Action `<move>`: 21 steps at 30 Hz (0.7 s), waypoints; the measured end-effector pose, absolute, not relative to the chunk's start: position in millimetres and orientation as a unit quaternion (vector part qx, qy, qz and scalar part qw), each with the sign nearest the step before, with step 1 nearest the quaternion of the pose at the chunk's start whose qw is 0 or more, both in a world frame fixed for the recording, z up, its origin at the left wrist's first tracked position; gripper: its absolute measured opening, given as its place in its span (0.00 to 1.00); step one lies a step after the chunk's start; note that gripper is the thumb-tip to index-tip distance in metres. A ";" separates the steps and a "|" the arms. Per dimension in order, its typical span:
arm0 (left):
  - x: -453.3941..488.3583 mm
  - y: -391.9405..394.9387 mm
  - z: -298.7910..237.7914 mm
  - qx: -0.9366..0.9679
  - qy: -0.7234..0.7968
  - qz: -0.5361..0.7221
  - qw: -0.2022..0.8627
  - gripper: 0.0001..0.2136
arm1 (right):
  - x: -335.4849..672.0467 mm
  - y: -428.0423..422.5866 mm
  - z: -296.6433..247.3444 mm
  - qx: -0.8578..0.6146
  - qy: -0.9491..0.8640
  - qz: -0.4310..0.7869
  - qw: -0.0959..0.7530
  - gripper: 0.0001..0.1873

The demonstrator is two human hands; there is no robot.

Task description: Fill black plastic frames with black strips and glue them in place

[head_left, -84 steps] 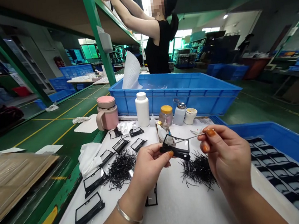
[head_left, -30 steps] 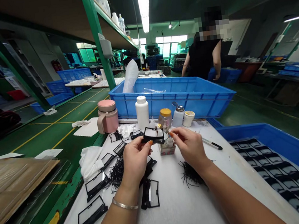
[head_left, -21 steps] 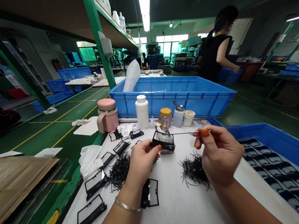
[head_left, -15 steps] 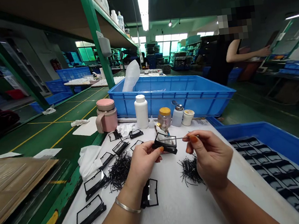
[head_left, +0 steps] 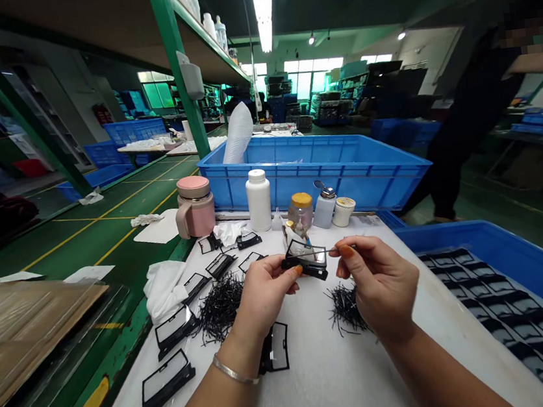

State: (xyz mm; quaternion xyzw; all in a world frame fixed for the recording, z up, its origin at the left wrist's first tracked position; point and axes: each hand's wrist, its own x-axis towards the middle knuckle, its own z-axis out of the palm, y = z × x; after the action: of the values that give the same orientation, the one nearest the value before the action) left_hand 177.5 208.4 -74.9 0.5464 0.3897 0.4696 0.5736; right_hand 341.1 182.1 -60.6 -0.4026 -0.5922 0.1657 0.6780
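My left hand [head_left: 269, 289] is closed on the lower left edge of a black frame with a clear window [head_left: 311, 259], held tilted above the white table. A thin black strip [head_left: 332, 250] is pinched between the thumb and fingers of my right hand [head_left: 378, 276]; its tip meets the right side of the frame. One pile of short black strips [head_left: 222, 307] lies beside my left wrist, and a smaller strip pile [head_left: 345, 309] is partly hidden by my right hand. Several similar black frames, one being a near-left frame [head_left: 165, 385], lie on the table.
Behind the hands stand a pink mug [head_left: 195, 209], a white bottle [head_left: 259, 200], a yellow-lidded jar [head_left: 301, 208], a pump bottle [head_left: 325, 207] and a small white tub [head_left: 344, 211]. A large blue crate [head_left: 347, 178] is beyond. At right, a blue bin [head_left: 528, 266] holds rows of frames. A person [head_left: 467, 116] stands far right.
The strip in my right hand has come closer to the frame, with less of it showing between hand and frame. The other person has moved to the right.
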 end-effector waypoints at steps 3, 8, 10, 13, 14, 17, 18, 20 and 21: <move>177.5 208.6 -75.1 0.545 0.388 0.473 0.573 0.09 | 341.8 181.6 -59.4 -0.397 -0.592 0.156 0.683 0.03; 177.0 207.8 -75.8 0.540 0.395 0.475 0.571 0.09 | 343.5 181.7 -54.9 -0.371 -0.569 0.140 0.721 0.03; 176.3 207.5 -75.7 0.536 0.400 0.476 0.571 0.10 | 345.7 183.5 -52.5 -0.357 -0.550 0.136 0.743 0.03; 175.2 207.8 -74.3 0.533 0.398 0.481 0.571 0.10 | 352.3 188.4 -48.6 -0.339 -0.512 0.116 0.781 0.02; 174.8 208.1 -73.6 0.531 0.398 0.484 0.570 0.10 | 355.0 190.4 -47.3 -0.336 -0.499 0.110 0.791 0.02; 174.2 208.9 -72.2 0.527 0.401 0.493 0.565 0.10 | 361.3 194.4 -44.6 -0.334 -0.477 0.110 0.805 0.02; 174.0 209.0 -72.0 0.527 0.402 0.493 0.563 0.10 | 362.0 194.7 -44.4 -0.335 -0.478 0.115 0.804 0.02; 174.1 208.9 -72.1 0.532 0.405 0.491 0.559 0.10 | 360.9 193.4 -45.4 -0.338 -0.493 0.127 0.791 0.02; 174.2 208.8 -72.3 0.535 0.408 0.489 0.555 0.10 | 359.3 192.0 -46.6 -0.341 -0.506 0.133 0.781 0.02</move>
State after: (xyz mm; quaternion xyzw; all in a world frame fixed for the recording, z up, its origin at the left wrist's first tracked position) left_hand 174.2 208.8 -72.3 0.5346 0.4079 0.4894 0.5553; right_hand 359.3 192.0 -46.6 -0.3406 -0.5058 0.1333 0.7813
